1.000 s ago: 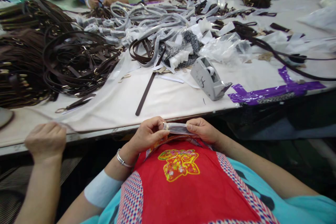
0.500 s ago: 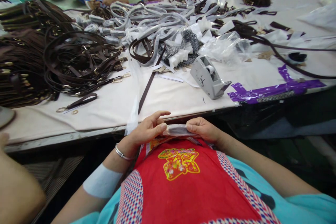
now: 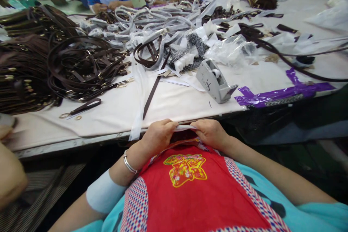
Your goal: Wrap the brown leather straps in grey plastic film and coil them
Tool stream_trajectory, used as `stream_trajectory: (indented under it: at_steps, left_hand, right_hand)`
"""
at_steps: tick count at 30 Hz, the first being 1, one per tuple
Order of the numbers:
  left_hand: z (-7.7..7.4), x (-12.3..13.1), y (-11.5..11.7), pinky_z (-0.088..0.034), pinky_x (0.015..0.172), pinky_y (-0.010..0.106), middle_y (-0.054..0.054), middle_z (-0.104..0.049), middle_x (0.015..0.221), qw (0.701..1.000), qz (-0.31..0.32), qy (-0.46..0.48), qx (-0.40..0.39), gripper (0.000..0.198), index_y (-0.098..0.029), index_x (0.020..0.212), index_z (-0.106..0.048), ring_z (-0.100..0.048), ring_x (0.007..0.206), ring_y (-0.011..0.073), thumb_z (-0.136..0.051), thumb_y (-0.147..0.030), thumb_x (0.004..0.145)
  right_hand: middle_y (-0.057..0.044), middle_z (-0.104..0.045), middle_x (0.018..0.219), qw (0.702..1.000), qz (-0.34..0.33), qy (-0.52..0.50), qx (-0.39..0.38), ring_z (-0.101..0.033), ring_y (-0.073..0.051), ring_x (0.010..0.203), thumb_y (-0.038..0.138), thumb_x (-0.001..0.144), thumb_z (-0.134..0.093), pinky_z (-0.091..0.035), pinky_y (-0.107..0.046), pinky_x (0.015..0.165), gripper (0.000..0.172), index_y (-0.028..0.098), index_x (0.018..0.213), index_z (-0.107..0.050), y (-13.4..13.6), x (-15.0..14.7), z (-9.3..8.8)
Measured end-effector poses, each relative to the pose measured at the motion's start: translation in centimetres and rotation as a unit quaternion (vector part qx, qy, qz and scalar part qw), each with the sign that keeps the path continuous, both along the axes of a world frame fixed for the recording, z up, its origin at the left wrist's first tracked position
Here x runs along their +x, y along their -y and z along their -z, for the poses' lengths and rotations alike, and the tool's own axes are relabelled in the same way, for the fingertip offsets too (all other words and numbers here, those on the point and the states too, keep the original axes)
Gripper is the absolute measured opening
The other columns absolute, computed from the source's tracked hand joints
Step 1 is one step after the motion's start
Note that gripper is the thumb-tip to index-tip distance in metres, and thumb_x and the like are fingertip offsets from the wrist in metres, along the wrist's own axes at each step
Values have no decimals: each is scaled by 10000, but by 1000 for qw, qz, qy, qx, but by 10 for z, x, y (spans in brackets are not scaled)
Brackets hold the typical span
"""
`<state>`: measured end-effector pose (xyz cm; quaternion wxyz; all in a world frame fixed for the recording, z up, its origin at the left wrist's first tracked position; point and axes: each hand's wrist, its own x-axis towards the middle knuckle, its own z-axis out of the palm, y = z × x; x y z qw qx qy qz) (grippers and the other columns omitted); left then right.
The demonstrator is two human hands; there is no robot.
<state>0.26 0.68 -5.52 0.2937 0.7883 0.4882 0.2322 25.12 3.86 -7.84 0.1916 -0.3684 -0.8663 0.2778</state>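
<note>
A narrow whitish wrapped strip [image 3: 185, 128] spans the gap between my two hands, just off the table's front edge and above the red apron [image 3: 217, 192]. My left hand [image 3: 160, 135] is closed on one end of it. At the other end, my right hand [image 3: 210, 133] pinches it between thumb and fingers. Beyond them on the table lie a dark brown strap [image 3: 152, 95], a translucent white band [image 3: 138, 110] hanging over the edge, and a grey tape dispenser [image 3: 216, 81].
Brown straps [image 3: 84, 65] and stacked brown pieces [image 3: 21, 72] heap up at the left. Wrapped grey straps [image 3: 154, 18] fill the middle. Purple tape [image 3: 282, 92] marks the right edge. People sit across the table; another person's arm [image 3: 11, 175] is at far left.
My left hand has turned over and its raised fingers have closed on the strip, which now shows edge-on. Across the table, a person has lifted a long pale strip. The arm at left shifted outward.
</note>
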Motion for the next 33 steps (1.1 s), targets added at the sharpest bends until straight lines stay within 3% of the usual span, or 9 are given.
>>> stream_trajectory:
  at_steps: [2, 5, 7, 9, 13, 16, 20, 29, 33]
  left_hand:
    - [-1, 2, 4, -522, 742, 319, 89, -716, 933, 989, -16, 94, -117, 224, -190, 1069, -676, -658, 809, 200, -579, -214, 869]
    - [-7, 3, 9, -556, 717, 320, 98, -722, 960, 903, -8, 270, -334, 305, -159, 1111, -617, -691, 820, 205, -665, -307, 848]
    - [-11, 3, 10, -569, 729, 331, 106, -722, 950, 852, -10, 336, -402, 357, -139, 1114, -608, -702, 835, 212, -694, -346, 835]
    - [-13, 4, 9, -572, 722, 320, 99, -724, 917, 838, -36, 361, -406, 339, -133, 1082, -619, -707, 822, 206, -710, -328, 820]
    - [-9, 7, 10, -567, 666, 275, 59, -721, 893, 859, -77, 362, -354, 318, -170, 1096, -596, -703, 797, 184, -699, -243, 804]
    - [-5, 10, 12, -569, 676, 277, 56, -714, 935, 896, -83, 326, -290, 275, -183, 1087, -594, -699, 813, 181, -665, -232, 826]
    - [-5, 13, 16, -538, 606, 251, 34, -718, 798, 943, -124, 235, -201, 209, -180, 1050, -603, -684, 681, 157, -640, -241, 853]
    - [-3, 13, 14, -493, 587, 228, 18, -706, 749, 970, -140, 182, -81, 65, -174, 873, -663, -633, 637, 134, -616, -218, 861]
    - [1, 11, 12, -539, 773, 292, 85, -733, 976, 974, -140, 170, -51, 67, -168, 840, -669, -688, 873, 190, -614, -198, 863]
  right_hand:
    - [-98, -700, 811, 991, 51, 32, 122, -606, -198, 740, 144, 877, -494, -439, -288, 720, 264, 152, 986, -735, -1, 1, 2]
    - [-103, -684, 783, 978, 72, 45, 190, -597, -206, 733, 134, 890, -467, -449, -302, 726, 312, 140, 1062, -727, -1, 4, 5]
    - [-97, -680, 779, 977, 78, 31, 194, -598, -203, 740, 139, 895, -466, -461, -302, 735, 319, 147, 1082, -723, -1, 5, 6]
    - [-95, -680, 778, 978, 87, 15, 188, -602, -200, 744, 145, 901, -465, -472, -303, 743, 318, 147, 1089, -721, 0, 5, 7]
    - [-101, -702, 803, 981, 96, -5, 166, -630, -200, 757, 170, 931, -463, -491, -302, 753, 298, 138, 1087, -714, 2, 4, 9]
    - [-119, -727, 879, 986, 94, -22, 133, -664, -213, 820, 159, 932, -465, -509, -307, 793, 288, 126, 1088, -705, 3, 2, 11]
    - [-105, -744, 974, 991, 93, -48, 79, -687, -216, 876, 143, 922, -467, -518, -312, 844, 290, 163, 1084, -707, 5, -1, 13]
    - [-77, -750, 1045, 992, 95, -82, 25, -698, -219, 925, 193, 944, -480, -528, -323, 863, 299, 210, 1137, -708, 7, -2, 16]
    - [-86, -752, 1022, 991, 98, -87, 22, -702, -226, 917, 207, 951, -478, -529, -329, 852, 286, 190, 1108, -717, 7, -3, 14]
